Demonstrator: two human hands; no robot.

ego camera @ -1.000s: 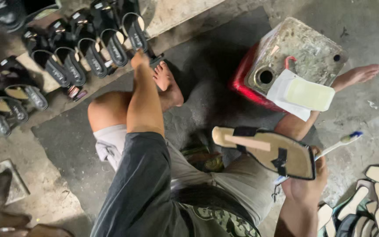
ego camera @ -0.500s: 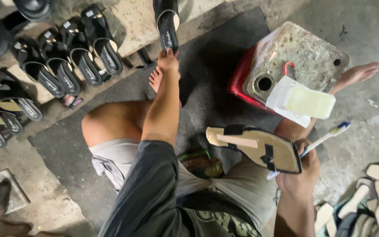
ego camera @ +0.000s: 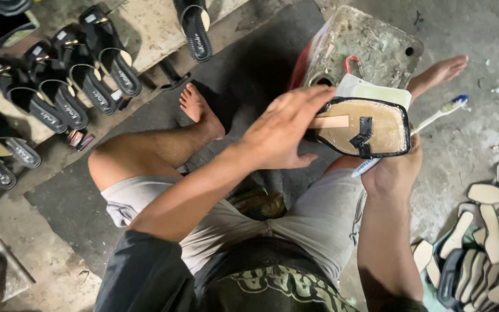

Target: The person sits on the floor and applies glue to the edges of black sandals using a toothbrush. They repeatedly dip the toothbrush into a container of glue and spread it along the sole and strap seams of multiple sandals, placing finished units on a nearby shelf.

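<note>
Your right hand (ego camera: 391, 170) grips the sole (ego camera: 364, 127) from below, fingers hidden behind it, so you cannot tell exactly how they close; the toothbrush (ego camera: 439, 114) is clamped in the same hand, its bristle end sticking out to the right of the sole and its white handle end showing just under it. The sole faces up, tan inside with a black rim and a short black strap near its middle. Your left hand (ego camera: 284, 130) hovers over the sole's left end, fingers spread and nearly flat, the fingertips over a pale strip that juts from that end; whether they press on it is unclear. The sole sits above your right thigh, in front of the can (ego camera: 371, 46), a dirty metal container lying just beyond it with a folded pale card between the two. Well left of the sole, finished black sandals (ego camera: 70, 92) stand in rows on the concrete step. Right of the sole and lower down, a heap of loose soles (ego camera: 486, 248) lies on the floor.
</note>
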